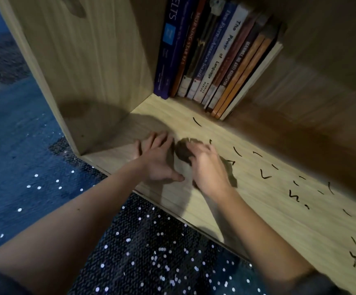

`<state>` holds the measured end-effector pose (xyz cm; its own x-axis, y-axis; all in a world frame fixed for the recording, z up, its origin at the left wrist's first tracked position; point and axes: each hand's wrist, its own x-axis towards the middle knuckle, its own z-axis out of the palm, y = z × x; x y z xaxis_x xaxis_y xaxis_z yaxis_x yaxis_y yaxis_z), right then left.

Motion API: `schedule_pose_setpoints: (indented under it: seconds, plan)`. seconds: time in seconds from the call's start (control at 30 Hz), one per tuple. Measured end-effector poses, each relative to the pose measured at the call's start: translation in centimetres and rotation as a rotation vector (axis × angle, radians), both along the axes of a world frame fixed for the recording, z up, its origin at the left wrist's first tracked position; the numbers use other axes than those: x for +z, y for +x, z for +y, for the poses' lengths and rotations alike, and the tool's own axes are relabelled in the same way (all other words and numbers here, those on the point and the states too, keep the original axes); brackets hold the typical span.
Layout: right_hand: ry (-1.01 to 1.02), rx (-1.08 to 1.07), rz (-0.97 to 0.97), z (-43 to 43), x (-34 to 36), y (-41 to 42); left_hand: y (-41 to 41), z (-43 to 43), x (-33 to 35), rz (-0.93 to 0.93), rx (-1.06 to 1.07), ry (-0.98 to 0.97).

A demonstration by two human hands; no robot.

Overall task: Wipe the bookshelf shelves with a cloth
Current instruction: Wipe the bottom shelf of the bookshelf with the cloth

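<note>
1. Head view is looking down at a wooden shelf [258, 209], and the left hand [155, 160] is lying flat on it, fingers spread wide and holding nothing, just beside the right hand.
2. The right hand [206, 169] is sitting on top of the dark cloth [182, 152], fingers bending over a bunched part and gripping it. The hand is blurring, so finer detail is not showing.
3. The cloth is lying on the shelf near the front edge, toward the left end, poking out from under the right hand on both sides.
4. Edges now: the side panel [87, 71] is standing upright just left of the left hand, closing off that end. The front edge is running diagonally beneath both forearms, with blue speckled carpet [23, 145] lying below it.
5. Open room: bare wood is stretching away to the right of the cloth, and back toward the rear of the shelf.
6. Dark marks [265, 175] are scattering across that stretch, starting just right of the cloth and carrying on to the right edge of view.
7. Books [215, 60] are standing in a tight row at the back, the leftmost against the side panel, well apart from both hands. The back panel [321, 92] is sitting in shadow to their right.
</note>
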<state>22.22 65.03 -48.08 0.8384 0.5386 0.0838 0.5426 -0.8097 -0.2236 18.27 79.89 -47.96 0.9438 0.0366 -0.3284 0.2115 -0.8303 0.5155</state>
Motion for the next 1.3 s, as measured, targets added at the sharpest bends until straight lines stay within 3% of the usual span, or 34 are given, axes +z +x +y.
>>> schedule_pose_setpoints:
  seconds: [0.07,0.27,0.43,0.6,0.8,0.93,1.1,1.23,1.3]
  plan:
    - [0.043,0.021,0.015,-1.6,0.2,-2.1,0.0,0.0,0.0,0.005,-0.001,-0.017]
    - [0.004,-0.076,-0.001,1.8,0.8,3.1,0.1,0.0,0.1,0.016,0.004,-0.028]
    - [0.027,0.027,-0.006,-1.8,0.4,-3.0,0.0,0.0,0.0,0.01,-0.007,-0.031]
    - [-0.034,-0.119,0.0,1.6,1.1,2.3,0.0,0.0,0.2,0.01,0.002,-0.018]
    - [-0.009,0.06,0.029,-0.2,1.2,-1.1,0.3,0.1,0.5,0.007,0.003,-0.014]
    - [0.035,-0.138,0.052,2.2,1.4,3.1,1.5,0.4,1.8,0.016,0.007,0.039]
    - [-0.124,0.091,0.018,0.8,2.0,1.3,3.8,1.2,1.6,0.035,0.028,0.074]
    - [-0.193,-0.076,0.002,1.2,2.6,7.8,4.4,0.3,0.5,0.066,0.046,0.059]
    - [-0.113,-0.18,0.053,2.4,2.3,11.3,4.4,0.3,0.3,0.08,0.048,0.038]
